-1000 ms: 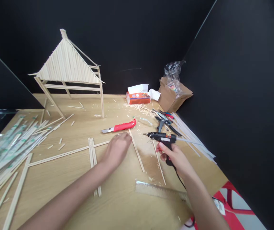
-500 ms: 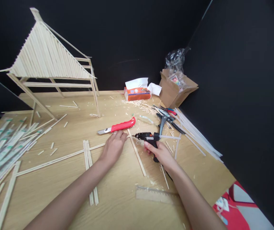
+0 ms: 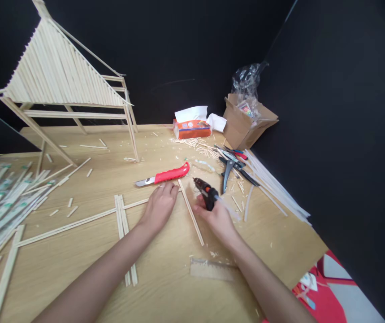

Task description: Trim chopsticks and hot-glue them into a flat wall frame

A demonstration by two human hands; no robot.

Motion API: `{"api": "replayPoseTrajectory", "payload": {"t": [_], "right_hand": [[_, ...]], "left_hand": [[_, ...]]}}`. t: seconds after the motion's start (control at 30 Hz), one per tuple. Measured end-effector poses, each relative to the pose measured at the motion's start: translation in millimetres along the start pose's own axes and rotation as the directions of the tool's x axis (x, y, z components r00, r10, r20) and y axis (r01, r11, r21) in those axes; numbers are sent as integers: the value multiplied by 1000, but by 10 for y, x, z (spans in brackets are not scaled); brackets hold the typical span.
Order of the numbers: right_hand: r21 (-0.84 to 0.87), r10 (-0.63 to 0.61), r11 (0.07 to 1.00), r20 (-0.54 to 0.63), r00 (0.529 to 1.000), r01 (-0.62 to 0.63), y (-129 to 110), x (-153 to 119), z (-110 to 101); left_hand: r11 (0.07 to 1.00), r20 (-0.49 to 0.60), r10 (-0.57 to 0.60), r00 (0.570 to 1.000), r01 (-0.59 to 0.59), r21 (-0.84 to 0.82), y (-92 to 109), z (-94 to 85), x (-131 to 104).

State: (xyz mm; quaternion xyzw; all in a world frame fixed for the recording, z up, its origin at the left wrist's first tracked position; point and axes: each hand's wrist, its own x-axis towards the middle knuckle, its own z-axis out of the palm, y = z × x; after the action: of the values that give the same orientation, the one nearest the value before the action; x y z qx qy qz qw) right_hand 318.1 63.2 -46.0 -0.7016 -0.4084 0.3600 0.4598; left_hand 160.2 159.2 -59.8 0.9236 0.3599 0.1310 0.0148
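Note:
In my right hand is a black hot glue gun, its nozzle pointing up and left, apart from the sticks. My left hand is closed on the end of a long pair of wooden sticks lying across the table. That end meets a shorter, slanted pair of sticks; my fingers hide part of the joint. Another pair of upright sticks crosses the long pair further left. Just beyond my left fingers lies a red utility knife with its blade out.
A stick-built house frame with a slatted roof stands back left. Bagged sticks lie at left. At back are a tissue pack and cardboard box. Pliers, glue sticks and a clear ruler lie right and near.
The glue gun has drawn back from the stick joint and turned, its nozzle now tilted upward. My left hand stays at the joint. The whole view has shifted slightly.

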Motion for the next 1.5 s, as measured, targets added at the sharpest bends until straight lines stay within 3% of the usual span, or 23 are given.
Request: {"api": "replayPoseTrajectory", "payload": {"t": [0.17,0.37,0.6,0.93,1.07,1.17,1.27,1.33,1.5], "right_hand": [[-204,-183,965,-76,980,164,-20,-49,230],[-292,-222,938,-98,970,185,-26,-34,257],[-202,-155,970,-66,986,139,-6,27,211],[-45,67,997,39,997,-65,-149,37,-166],[-55,71,996,14,997,-71,-108,19,-78],[-109,-1,994,-65,998,-6,-35,-30,108],[-285,-176,949,-119,977,136,41,-82,244],[-372,-240,910,-122,963,180,75,-92,254],[-405,-244,899,-147,959,167,80,-47,132]], "left_hand": [[1000,15,-7,1000,7,-2,23,-43,5],[1000,16,-6,1000,6,-11,25,-52,0],[1000,-7,-12,1000,12,-3,15,-43,-18],[999,-37,-34,999,35,34,17,-14,-29],[998,-43,-34,999,36,47,9,18,-28],[998,-40,-35,999,37,54,14,12,-23],[997,-34,-40,999,42,59,27,-13,-19],[997,-31,-42,999,44,63,32,-30,-18],[997,-34,-35,999,37,70,26,-45,-22]]}}
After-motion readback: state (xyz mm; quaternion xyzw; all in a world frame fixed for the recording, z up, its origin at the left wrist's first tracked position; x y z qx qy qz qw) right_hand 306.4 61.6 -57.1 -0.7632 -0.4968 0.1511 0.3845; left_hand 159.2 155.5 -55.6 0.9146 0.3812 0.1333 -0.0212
